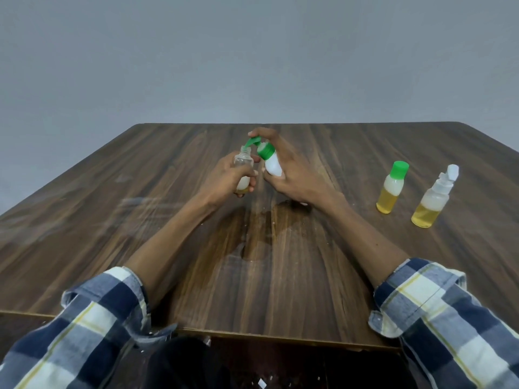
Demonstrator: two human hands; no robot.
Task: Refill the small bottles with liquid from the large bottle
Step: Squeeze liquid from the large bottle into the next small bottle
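Observation:
My left hand (229,176) grips a small clear bottle (243,161) with its cap off, upright above the middle of the wooden table (112,220). My right hand (289,169) holds a white bottle (273,164) with a green flip cap (265,151), tilted so its open spout sits at the small bottle's mouth. A little yellowish liquid shows at the clear bottle's bottom. To the right stand a small green-capped bottle (391,190) and a white-capped spray bottle (434,196), both partly full of yellow liquid.
A wet patch of spilled liquid (252,248) lies on the table between my forearms. The table's near edge is just in front of my plaid sleeves, and a plain grey wall is behind the far edge.

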